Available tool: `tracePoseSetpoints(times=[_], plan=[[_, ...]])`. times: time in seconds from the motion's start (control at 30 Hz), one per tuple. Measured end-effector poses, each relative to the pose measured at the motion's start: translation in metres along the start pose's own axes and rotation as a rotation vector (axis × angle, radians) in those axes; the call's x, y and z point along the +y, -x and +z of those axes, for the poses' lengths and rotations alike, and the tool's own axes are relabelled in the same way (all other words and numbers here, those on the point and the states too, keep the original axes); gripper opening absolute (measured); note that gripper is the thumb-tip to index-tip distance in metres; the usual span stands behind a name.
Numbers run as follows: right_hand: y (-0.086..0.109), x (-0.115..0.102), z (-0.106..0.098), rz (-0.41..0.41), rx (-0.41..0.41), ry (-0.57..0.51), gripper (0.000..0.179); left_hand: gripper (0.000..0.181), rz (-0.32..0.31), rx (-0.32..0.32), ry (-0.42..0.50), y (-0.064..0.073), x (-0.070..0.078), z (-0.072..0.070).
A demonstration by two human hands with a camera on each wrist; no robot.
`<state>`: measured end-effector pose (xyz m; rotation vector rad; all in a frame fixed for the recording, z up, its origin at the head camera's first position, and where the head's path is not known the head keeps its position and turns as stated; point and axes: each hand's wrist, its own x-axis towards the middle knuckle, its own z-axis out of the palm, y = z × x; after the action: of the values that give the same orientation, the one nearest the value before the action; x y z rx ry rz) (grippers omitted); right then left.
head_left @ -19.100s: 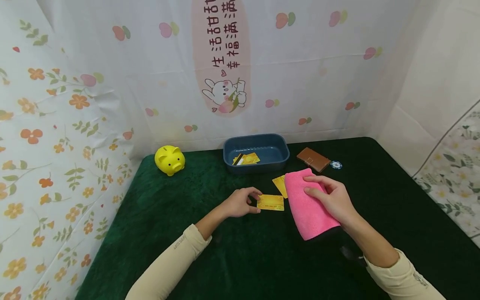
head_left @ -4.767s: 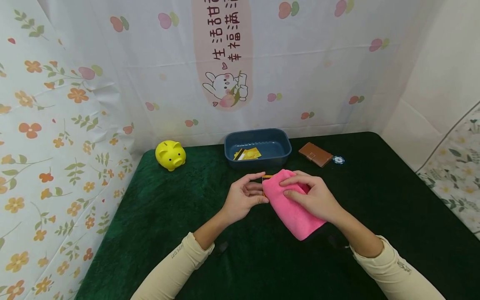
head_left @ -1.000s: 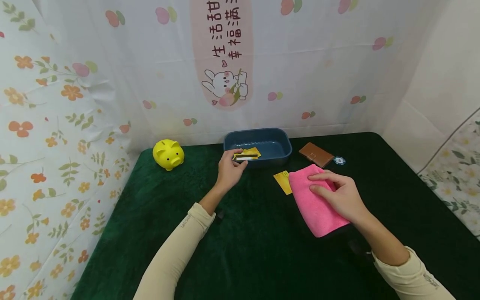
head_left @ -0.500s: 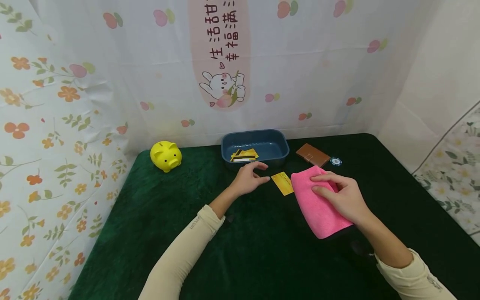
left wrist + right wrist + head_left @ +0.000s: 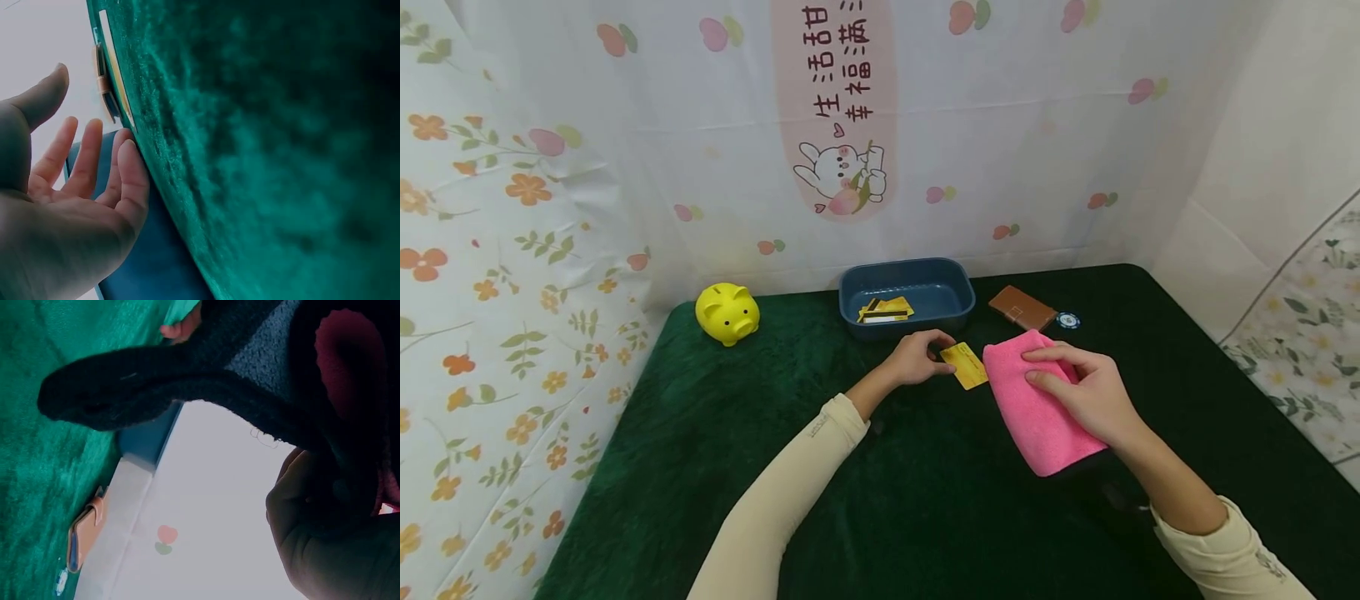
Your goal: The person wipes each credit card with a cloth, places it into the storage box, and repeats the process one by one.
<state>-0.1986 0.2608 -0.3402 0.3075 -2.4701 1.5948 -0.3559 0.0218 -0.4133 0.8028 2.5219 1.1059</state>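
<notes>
On the table lies a single yellow bank card (image 5: 964,366), seen nearly edge-on in the left wrist view. My left hand (image 5: 919,357) is at its left side with thumb and fingers spread apart; in the left wrist view the fingers (image 5: 131,169) hold nothing and stop just short of the card. Pinched in my right hand (image 5: 1086,398) is a folded pink cloth (image 5: 1030,408), held just right of the card; its dark underside fills much of the right wrist view. Behind my left hand, the blue bin (image 5: 943,321) contains several yellow cards (image 5: 886,311).
A brown wallet (image 5: 1022,308) lies at the back right, with a blue and white poker chip (image 5: 1067,320) beside it. A yellow piggy bank (image 5: 727,314) stands at the back left. Printed curtains hang behind and on both sides of the green table (image 5: 715,467).
My left hand has left a card, striped back up, in the bin and moved right to the card on the table. My right hand still holds the cloth, almost unmoved over the last second.
</notes>
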Motion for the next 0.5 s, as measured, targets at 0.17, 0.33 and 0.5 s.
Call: tracePoseSetpoints(times=[0.17, 0.33, 0.5], plan=[[0.002, 0.002, -0.002, 0.016, 0.001, -0.011, 0.024, 0.047, 0.025, -0.039, -0.013, -0.007, 0.001, 0.003], [0.002, 0.004, -0.002, 0.015, 0.007, -0.021, 0.025, 0.055, 0.040, -0.066, -0.017, -0.013, 0.000, 0.005], [0.002, 0.005, -0.003, 0.018, 0.013, -0.016, 0.025, 0.058, 0.056, -0.105, -0.035, -0.019, 0.000, 0.007]])
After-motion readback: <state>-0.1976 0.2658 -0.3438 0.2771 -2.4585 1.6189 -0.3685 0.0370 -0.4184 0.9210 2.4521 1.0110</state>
